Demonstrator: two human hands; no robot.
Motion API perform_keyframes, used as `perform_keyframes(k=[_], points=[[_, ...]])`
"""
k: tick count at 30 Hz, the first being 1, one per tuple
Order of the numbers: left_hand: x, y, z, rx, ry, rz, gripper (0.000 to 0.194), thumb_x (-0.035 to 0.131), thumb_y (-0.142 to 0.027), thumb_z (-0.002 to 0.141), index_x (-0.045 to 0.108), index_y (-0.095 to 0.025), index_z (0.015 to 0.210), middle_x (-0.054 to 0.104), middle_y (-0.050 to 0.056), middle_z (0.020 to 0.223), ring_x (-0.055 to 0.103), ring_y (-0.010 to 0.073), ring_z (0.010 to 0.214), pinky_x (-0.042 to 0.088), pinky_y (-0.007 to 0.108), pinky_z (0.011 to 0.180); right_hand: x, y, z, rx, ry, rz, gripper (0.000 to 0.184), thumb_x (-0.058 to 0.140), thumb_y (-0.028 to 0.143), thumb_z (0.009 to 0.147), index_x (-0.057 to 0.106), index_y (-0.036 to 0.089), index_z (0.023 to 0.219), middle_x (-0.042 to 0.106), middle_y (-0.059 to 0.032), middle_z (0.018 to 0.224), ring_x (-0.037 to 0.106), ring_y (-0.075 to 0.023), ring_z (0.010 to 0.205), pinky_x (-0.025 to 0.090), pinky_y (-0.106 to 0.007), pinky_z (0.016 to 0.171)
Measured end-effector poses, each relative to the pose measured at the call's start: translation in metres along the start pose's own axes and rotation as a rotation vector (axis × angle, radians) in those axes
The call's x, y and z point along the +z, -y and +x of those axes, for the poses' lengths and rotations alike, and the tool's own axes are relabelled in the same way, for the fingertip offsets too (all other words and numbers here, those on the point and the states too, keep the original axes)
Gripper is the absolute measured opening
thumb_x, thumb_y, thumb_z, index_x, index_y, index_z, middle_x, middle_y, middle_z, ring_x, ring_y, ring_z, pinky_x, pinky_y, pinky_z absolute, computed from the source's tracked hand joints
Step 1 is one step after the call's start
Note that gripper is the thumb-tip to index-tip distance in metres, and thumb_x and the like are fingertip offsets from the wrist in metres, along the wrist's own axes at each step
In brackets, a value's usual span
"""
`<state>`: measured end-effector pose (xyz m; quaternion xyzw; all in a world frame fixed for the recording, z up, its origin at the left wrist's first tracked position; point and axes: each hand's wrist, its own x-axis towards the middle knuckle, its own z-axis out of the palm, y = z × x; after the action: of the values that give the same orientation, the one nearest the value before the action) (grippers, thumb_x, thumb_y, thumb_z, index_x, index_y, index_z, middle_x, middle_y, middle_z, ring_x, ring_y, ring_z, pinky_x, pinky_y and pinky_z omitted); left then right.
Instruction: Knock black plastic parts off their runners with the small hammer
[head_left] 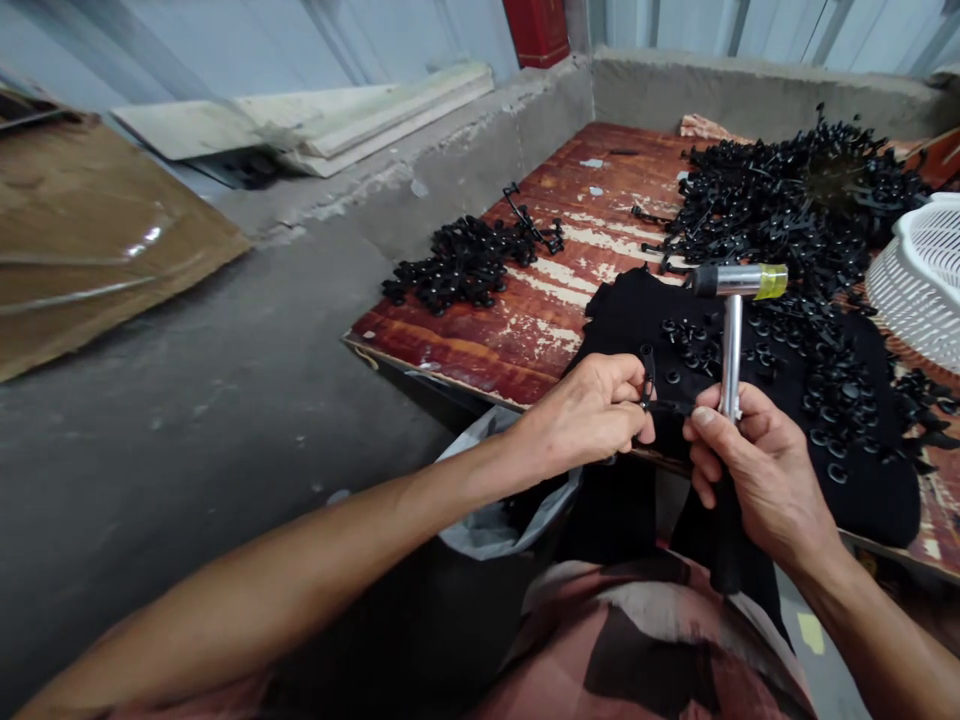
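My left hand (pixel 592 412) is closed in a pinch on a small black plastic part (pixel 649 385) at the near edge of a worn red board (pixel 525 320). My right hand (pixel 754 470) is wrapped round the handle of a small hammer (pixel 732 330) that stands upright, its metal head with a yellow tip pointing right. The right fingertips also touch the black part. Both hands meet over a black cloth (pixel 622 310) strewn with several small black rings (pixel 825 400).
A small heap of black plastic pieces (pixel 465 265) lies at the board's left, a large heap (pixel 787 205) at the back right. A white fan grille (pixel 926 275) sits at the right edge. A bin with a plastic liner (pixel 491 520) stands below the board. Cardboard (pixel 82 230) lies on the concrete floor, left.
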<state>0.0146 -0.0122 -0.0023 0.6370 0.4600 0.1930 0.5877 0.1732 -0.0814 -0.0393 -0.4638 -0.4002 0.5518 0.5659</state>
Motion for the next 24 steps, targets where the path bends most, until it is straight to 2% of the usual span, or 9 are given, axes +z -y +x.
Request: perform_keyframes(k=[3,5,9,13,17,24], points=[[-0.001,-0.007,0.001,-0.086,0.082,-0.185,0.007,0.051,-0.009,0.07,0.053,-0.015,0.071,0.063,0.0,0.064,0.055,0.0085,0.055,0.045,0.02,0.053,0.0,-0.002,0.004,-0.015,-0.01,-0.009,0.014,0.069,0.029,0.086,0.058,0.022,0.089,0.059,0.0036,0.071,0.042,-0.0076,0.042,0.041,-0.017,0.032],[-0.003,-0.009,0.004,-0.118,0.097,-0.227,0.009,0.055,-0.015,0.075,0.052,-0.015,0.066,0.061,0.0,0.06,0.053,0.008,0.052,0.044,0.02,0.05,-0.001,-0.001,0.004,-0.026,-0.019,-0.028,0.015,0.069,0.032,0.087,0.059,0.022,0.091,0.06,0.0024,0.073,0.043,-0.0082,0.044,0.042,-0.017,0.032],[-0.007,-0.01,0.014,-0.142,-0.021,-0.212,0.023,0.058,-0.016,0.079,0.048,-0.015,0.058,0.055,-0.003,0.053,0.047,0.006,0.042,0.039,0.019,0.041,-0.011,0.003,-0.005,-0.055,-0.088,-0.09,0.019,0.066,0.037,0.09,0.062,0.021,0.099,0.062,-0.0015,0.082,0.045,-0.0087,0.047,0.042,-0.018,0.033],[-0.012,-0.012,0.027,-0.182,-0.094,-0.192,0.026,0.057,-0.012,0.081,0.048,-0.015,0.056,0.056,-0.002,0.053,0.047,0.0063,0.037,0.038,0.019,0.036,-0.024,0.004,-0.021,-0.083,-0.194,-0.089,0.014,0.065,0.033,0.091,0.063,0.022,0.1,0.059,0.0006,0.079,0.044,-0.0086,0.048,0.042,-0.018,0.035],[-0.014,-0.012,0.038,-0.254,-0.117,-0.211,0.025,0.057,-0.01,0.079,0.051,-0.014,0.054,0.056,-0.002,0.052,0.047,0.0067,0.036,0.039,0.019,0.034,-0.029,0.003,-0.031,-0.069,-0.242,-0.04,0.011,0.064,0.03,0.091,0.061,0.023,0.1,0.057,0.0016,0.077,0.042,-0.008,0.047,0.041,-0.018,0.034],[-0.015,-0.01,0.041,-0.293,-0.138,-0.263,0.024,0.06,-0.01,0.074,0.052,-0.013,0.052,0.055,-0.002,0.05,0.045,0.0074,0.035,0.037,0.02,0.032,-0.029,0.003,-0.03,-0.058,-0.233,-0.026,0.011,0.065,0.028,0.091,0.062,0.022,0.099,0.056,0.0013,0.076,0.042,-0.0084,0.047,0.041,-0.019,0.034]])
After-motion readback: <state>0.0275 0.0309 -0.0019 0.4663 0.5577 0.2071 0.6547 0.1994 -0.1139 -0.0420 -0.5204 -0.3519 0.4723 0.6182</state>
